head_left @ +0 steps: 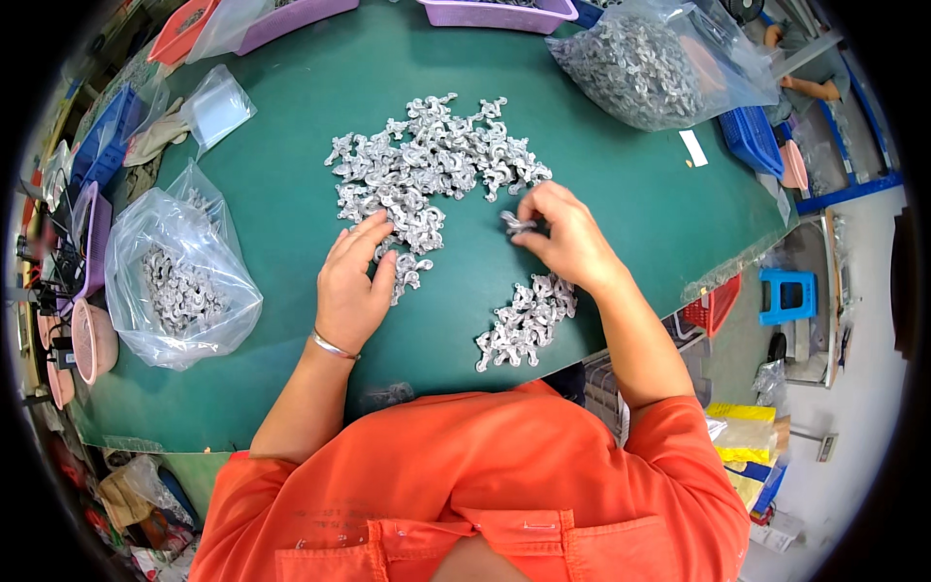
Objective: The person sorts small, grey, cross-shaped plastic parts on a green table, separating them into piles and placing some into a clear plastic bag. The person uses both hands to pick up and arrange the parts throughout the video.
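A loose pile of small silver-grey cast metal parts [427, 160] spreads over the green tabletop. My left hand [354, 286] rests at the pile's near left edge, its fingers apart and touching a few of the parts. Just right of the pile, my right hand [562, 231] pinches one small metal part [516, 223] between thumb and fingers. Below my right wrist, close to the table's front edge, lies a smaller group of the same metal parts [529, 322].
To the left stands an open clear plastic bag [184, 267] with metal parts in it. A fuller bag [640, 73] lies at the far right, beside a blue basket [752, 141]. Purple trays [499, 15] line the far edge. Another person's arm [813, 89] shows at the far right.
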Tool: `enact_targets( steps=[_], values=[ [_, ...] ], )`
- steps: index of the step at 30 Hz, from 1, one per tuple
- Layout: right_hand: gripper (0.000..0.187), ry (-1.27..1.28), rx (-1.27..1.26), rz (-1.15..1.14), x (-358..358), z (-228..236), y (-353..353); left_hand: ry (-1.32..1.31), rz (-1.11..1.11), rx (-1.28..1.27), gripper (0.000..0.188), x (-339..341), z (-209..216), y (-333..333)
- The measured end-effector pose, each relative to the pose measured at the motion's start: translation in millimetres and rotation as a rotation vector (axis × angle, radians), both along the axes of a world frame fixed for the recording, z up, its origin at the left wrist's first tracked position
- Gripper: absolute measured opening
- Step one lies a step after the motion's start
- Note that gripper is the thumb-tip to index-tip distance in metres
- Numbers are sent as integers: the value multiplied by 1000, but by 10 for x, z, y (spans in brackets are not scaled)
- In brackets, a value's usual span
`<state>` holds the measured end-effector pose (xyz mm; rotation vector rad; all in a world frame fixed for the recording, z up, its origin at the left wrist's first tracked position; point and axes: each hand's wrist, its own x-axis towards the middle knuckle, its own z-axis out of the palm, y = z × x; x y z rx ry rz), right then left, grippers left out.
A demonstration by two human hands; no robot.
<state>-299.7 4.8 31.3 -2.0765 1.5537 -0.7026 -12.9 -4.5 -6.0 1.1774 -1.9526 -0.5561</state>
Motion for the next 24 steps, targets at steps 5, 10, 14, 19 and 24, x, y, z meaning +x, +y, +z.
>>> enact_targets(
  steps=[5, 10, 14, 19, 24],
  values=[
    [25, 42, -29, 98, -253, -22, 94, -8, -3, 5, 28, -3, 24, 17],
    [17, -13, 31, -187, -488, 71, 173, -4, 18, 23, 29, -6, 22, 21],
    [27, -29, 210, -360, -228, 68, 192, -11, 20, 24, 29, -8, 37, 20],
    [23, 76, -27, -268, -22, -72, 220, -8, 0, 42, 28, -10, 69, 14],
    [14, -321, 83, -76, 10, -66, 220, -10, -7, 37, 28, 5, 42, 20]
  ],
)
